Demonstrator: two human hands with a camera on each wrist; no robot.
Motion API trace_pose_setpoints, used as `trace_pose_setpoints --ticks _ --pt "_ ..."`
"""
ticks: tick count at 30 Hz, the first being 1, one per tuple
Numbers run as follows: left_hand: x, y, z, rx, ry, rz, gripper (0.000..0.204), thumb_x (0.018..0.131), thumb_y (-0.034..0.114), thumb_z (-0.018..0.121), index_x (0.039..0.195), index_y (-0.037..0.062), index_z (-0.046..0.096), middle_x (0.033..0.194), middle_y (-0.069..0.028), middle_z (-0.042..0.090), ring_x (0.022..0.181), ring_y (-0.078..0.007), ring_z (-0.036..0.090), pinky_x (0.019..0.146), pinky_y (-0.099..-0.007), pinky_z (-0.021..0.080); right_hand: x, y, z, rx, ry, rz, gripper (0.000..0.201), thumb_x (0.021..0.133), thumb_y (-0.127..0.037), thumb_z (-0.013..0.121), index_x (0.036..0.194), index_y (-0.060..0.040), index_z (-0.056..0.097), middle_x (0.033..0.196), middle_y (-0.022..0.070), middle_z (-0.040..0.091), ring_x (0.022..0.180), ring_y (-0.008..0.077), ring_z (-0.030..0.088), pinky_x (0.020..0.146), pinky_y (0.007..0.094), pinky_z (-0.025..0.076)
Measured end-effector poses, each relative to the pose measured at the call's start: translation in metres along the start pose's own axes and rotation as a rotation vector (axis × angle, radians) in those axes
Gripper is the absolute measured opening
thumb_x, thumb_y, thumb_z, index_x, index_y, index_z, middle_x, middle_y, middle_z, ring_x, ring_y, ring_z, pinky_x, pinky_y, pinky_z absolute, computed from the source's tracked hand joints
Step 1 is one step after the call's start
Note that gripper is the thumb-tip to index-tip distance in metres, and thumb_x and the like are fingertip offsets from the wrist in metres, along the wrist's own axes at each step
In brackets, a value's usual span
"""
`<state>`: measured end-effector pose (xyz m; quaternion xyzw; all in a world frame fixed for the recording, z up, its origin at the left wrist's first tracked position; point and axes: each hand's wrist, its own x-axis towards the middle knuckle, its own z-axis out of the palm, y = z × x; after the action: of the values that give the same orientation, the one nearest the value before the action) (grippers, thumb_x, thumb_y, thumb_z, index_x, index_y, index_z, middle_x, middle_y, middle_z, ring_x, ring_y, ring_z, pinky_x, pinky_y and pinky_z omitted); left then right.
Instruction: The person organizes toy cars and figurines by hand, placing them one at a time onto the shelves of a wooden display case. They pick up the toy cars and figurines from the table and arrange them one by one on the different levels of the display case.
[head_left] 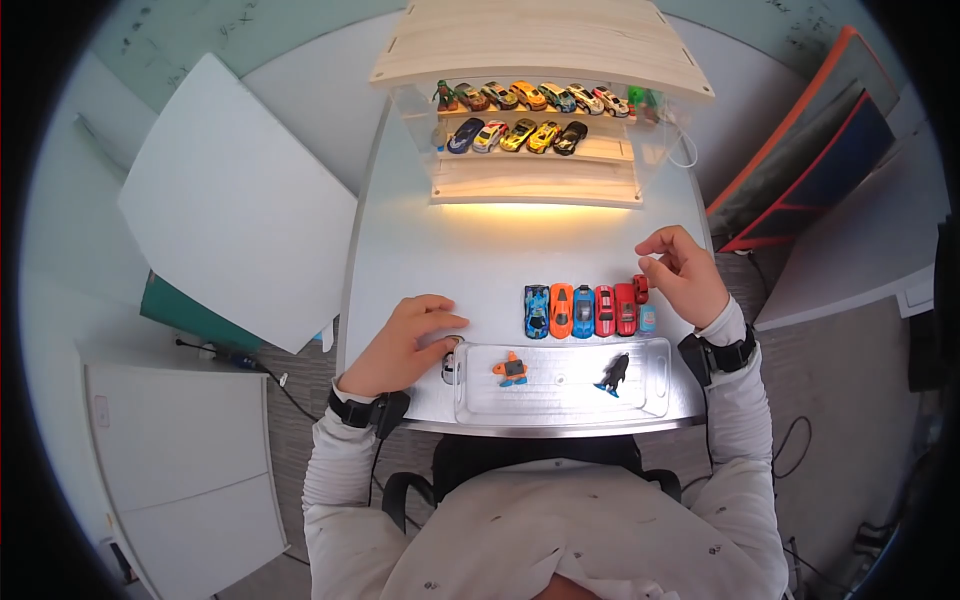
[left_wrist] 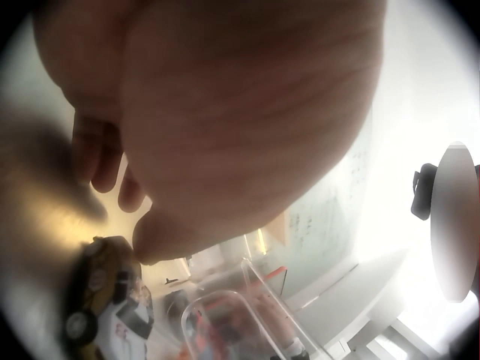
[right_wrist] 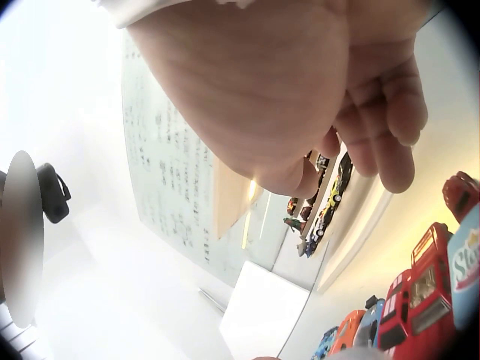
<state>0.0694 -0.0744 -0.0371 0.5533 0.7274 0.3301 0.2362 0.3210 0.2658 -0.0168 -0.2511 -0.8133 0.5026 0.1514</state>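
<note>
My left hand (head_left: 405,340) hovers at the left end of a clear tray (head_left: 545,408), fingers loosely bent, thumb tip close over a white, black and gold toy car (left_wrist: 124,322). In the tray lie an orange figure with blue feet (head_left: 511,369) and a black penguin-like figure (head_left: 618,373). My right hand (head_left: 690,280) is raised beside a small red toy car (head_left: 641,284), fingers loosely curled around nothing. Behind the tray stands a row of toy cars: blue patterned (head_left: 537,312), orange (head_left: 561,310), blue (head_left: 583,312) and two red (head_left: 625,310). A small light-blue vehicle (head_left: 647,319) sits at its right end.
A wooden display shelf (head_left: 540,182) with a clear case stands at the back of the table, lit from below. On two tiers it carries several toy cars (head_left: 520,134) and a small figure (head_left: 445,97). A white panel (head_left: 235,210) leans at left, orange-edged boards (head_left: 800,150) at right.
</note>
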Motion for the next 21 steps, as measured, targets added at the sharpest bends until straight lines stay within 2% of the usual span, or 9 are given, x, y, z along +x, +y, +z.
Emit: trace_pose_setpoints --ticks 3,8,11,14,21 --pt "0.000 -0.001 0.002 0.052 -0.014 0.013 0.034 0.088 0.005 0.071 0.121 0.0122 0.074 0.135 -0.0134 0.057 0.129 -0.0314 0.048 0.109 -0.0398 0.041 -0.005 0.025 0.003 0.271 0.025 -0.002 0.025 0.097 -0.010 0.067 0.117 -0.0009 0.056 0.103 0.0070 0.068 0.071 0.0091 0.062 0.068 0.0234 0.051" --pt "-0.001 0.001 0.005 0.069 0.013 0.003 0.032 0.089 0.007 0.071 0.121 0.0125 0.074 0.135 -0.0141 0.056 0.129 -0.0317 0.048 0.110 -0.0397 0.041 -0.013 0.028 0.001 0.362 0.108 0.138 0.023 0.102 -0.016 0.060 0.121 -0.0042 0.054 0.108 0.0088 0.069 0.072 0.0080 0.062 0.058 0.0203 0.045" --pt "-0.008 0.003 0.007 0.103 0.041 -0.019 0.033 0.089 0.010 0.074 0.121 0.0108 0.072 0.131 -0.0135 0.057 0.125 -0.0303 0.049 0.105 -0.0384 0.044 -0.014 0.040 0.002 0.419 0.128 0.161 0.024 0.102 -0.016 0.060 0.122 -0.0041 0.053 0.106 0.0087 0.069 0.070 0.0075 0.061 0.057 0.0199 0.044" --pt "-0.014 0.012 0.007 0.015 0.072 -0.188 0.034 0.089 0.012 0.076 0.122 0.0083 0.070 0.125 -0.0123 0.058 0.119 -0.0293 0.051 0.097 -0.0366 0.047 -0.013 0.051 0.005 0.471 0.143 0.165 0.025 0.102 -0.016 0.061 0.123 -0.0037 0.053 0.103 0.0076 0.069 0.067 0.0069 0.060 0.056 0.0199 0.044" --pt "-0.011 0.015 0.005 0.034 0.107 -0.140 0.032 0.089 0.012 0.076 0.119 0.0035 0.069 0.108 -0.0117 0.063 0.096 -0.0249 0.060 0.082 -0.0334 0.050 -0.011 0.062 0.007 0.541 0.170 0.145 0.028 0.101 -0.014 0.060 0.125 -0.0021 0.051 0.096 0.0039 0.066 0.066 0.0058 0.057 0.056 0.0197 0.043"
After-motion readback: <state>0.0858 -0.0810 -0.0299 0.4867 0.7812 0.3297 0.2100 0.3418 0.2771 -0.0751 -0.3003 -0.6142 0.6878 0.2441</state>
